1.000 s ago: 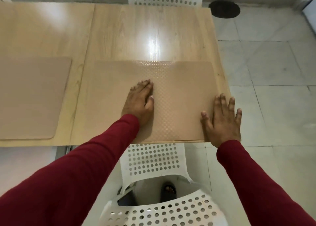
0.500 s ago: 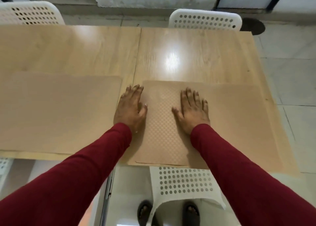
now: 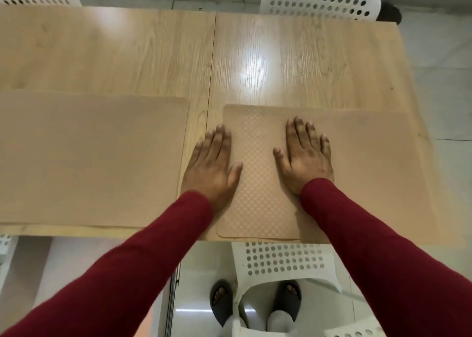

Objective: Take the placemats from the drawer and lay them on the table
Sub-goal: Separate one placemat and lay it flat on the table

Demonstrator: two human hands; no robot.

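While the right placemat lies flat along the near edge of the table, I've got both hands spread open on it, palms down, gripping nothing. My left hand sits half on its left edge, half on bare wood; my right hand is fully on the mat. It looks thin, floppy and light, with a dotted texture that probably grips a bit, so I'd push it flat or lift it by a corner. Its twin, the left placemat, is already down just beside it, with white chairs around
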